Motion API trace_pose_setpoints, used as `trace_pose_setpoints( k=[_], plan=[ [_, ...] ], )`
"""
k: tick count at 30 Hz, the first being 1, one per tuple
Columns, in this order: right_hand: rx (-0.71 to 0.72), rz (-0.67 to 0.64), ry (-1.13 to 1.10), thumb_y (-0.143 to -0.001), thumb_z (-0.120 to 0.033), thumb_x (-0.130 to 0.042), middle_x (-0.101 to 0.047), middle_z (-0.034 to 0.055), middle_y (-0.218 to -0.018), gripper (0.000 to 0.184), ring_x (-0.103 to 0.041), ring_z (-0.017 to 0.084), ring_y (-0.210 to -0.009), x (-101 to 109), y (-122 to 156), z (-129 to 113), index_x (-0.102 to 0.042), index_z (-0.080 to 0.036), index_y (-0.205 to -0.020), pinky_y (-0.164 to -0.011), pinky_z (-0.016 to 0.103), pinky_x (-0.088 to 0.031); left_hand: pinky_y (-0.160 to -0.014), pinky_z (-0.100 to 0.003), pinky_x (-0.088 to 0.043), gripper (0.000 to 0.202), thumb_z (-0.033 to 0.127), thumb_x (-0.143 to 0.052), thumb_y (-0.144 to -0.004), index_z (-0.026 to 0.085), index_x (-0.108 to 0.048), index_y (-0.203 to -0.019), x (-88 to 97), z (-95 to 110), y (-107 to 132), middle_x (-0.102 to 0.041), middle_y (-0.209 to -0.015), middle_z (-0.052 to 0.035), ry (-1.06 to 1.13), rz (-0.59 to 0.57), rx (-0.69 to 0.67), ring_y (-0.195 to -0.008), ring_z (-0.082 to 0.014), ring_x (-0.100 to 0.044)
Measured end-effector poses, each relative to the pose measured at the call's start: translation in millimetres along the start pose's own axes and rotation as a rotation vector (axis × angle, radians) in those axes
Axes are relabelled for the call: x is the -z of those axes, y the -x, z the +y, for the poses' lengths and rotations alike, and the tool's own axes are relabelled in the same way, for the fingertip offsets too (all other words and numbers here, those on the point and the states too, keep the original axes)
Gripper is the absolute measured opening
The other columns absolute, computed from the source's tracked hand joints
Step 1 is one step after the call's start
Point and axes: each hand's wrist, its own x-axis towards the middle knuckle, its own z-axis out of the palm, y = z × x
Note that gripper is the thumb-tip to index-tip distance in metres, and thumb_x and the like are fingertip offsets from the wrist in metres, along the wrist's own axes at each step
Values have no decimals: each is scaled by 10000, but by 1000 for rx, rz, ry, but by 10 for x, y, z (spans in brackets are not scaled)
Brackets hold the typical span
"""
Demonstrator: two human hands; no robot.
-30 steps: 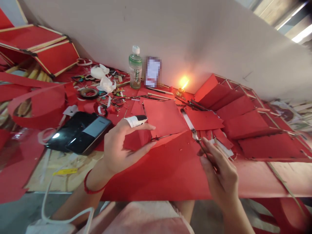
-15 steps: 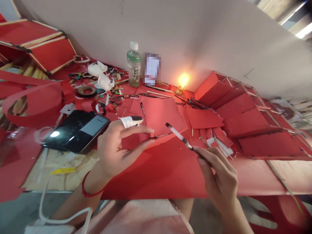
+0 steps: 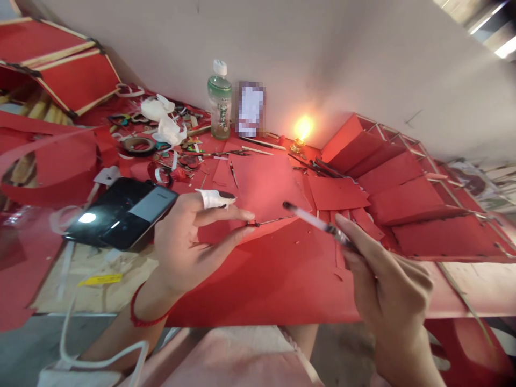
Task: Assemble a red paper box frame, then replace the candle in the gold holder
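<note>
My left hand point(image 3: 189, 242) pinches the edge of a red paper sheet point(image 3: 266, 188) fixed along a thin dark stick point(image 3: 274, 220); its forefinger wears a white tape wrap with a black tip point(image 3: 215, 198). My right hand point(image 3: 387, 290) is closed round a slim knife point(image 3: 314, 221), whose pale blade points left toward the stick, just above the big red sheet point(image 3: 274, 279) covering the table front.
A dark phone point(image 3: 121, 212) lies at the left with a white cable point(image 3: 72, 333). At the back stand a green bottle point(image 3: 220, 102), a lit candle point(image 3: 300, 137), tape rolls and scraps point(image 3: 139, 144). Red paper frames point(image 3: 403, 188) lie at the right, another red frame point(image 3: 68, 70) at the far left.
My right hand lifted the knife off the table, swung its blade left toward the stick and rose nearer the camera. My left hand kept its pinch.
</note>
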Motion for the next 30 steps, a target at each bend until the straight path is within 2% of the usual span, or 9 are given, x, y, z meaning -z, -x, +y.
trace_pose_setpoints(
  k=[3,6,9,12,16,19,23,28,30],
  plan=[
    [-19,-48,-46,-969,-83,-517,-696,-32,-746,524,-583,96,-511,-9,-67,-8,-562,-298,-1445,-527,213,-499,-728,-439,-658,203,306,-767,-879,356,-663,-1047,13,-19,16,-796,-881,114,-37,0,0,-782,-199,-779],
    [-86,-87,-120,-987,-128,-505,-752,22,-942,467,-666,122,-628,-46,-114,-10,-553,-271,-1429,-605,239,-570,-756,-480,-651,228,373,-776,-872,378,-659,-1068,25,-63,57,-798,-920,130,-87,1,20,-825,-218,-781],
    [-145,-133,-182,-1000,-154,-479,-748,52,-1076,482,-702,132,-695,-86,-173,-15,-489,-256,-1472,-627,254,-596,-761,-475,-649,309,387,-801,-851,407,-654,-1122,33,-107,87,-795,-955,149,-79,-20,36,-867,-216,-784],
    [-189,-143,-223,-1002,-208,-528,-745,32,-970,477,-697,130,-651,-120,-236,-16,-472,-243,-1474,-581,244,-587,-741,-456,-647,318,359,-799,-855,416,-659,-1134,34,-128,89,-795,-951,151,-58,-30,22,-880,-216,-786],
    [-168,-59,-191,-1008,-237,-553,-715,-20,-772,450,-633,103,-542,-161,-273,-15,-519,-259,-1456,-501,210,-545,-707,-445,-637,337,360,-823,-828,379,-670,-1127,26,-145,109,-802,-935,124,-53,-6,8,-840,-230,-786],
    [-151,-25,-183,-1021,-193,-492,-746,0,-880,407,-632,98,-550,-186,-273,-32,-581,-282,-1408,-545,231,-573,-686,-437,-635,440,361,-850,-797,378,-657,-1192,18,-157,138,-805,-922,109,-60,29,30,-810,-235,-783],
    [-172,15,-178,-997,-155,-489,-752,38,-1059,449,-709,134,-723,-195,-288,-70,-571,-275,-1422,-713,291,-628,-664,-421,-645,361,373,-829,-820,380,-677,-1148,15,-135,121,-801,-922,122,-70,22,13,-778,-219,-782],
    [-94,13,-151,-980,-135,-499,-751,38,-1076,465,-721,122,-790,-176,-348,-108,-605,-291,-1405,-652,216,-595,-635,-430,-644,293,404,-806,-842,365,-676,-1101,8,-123,112,-800,-897,129,-76,23,5,-749,-215,-782],
    [-92,5,-129,-981,-159,-540,-745,28,-1059,412,-723,122,-805,-175,-375,-121,-641,-298,-1355,-626,198,-577,-648,-450,-645,347,409,-821,-825,359,-660,-1128,-3,-145,151,-802,-911,117,-40,26,35,-744,-227,-780]
  ],
)
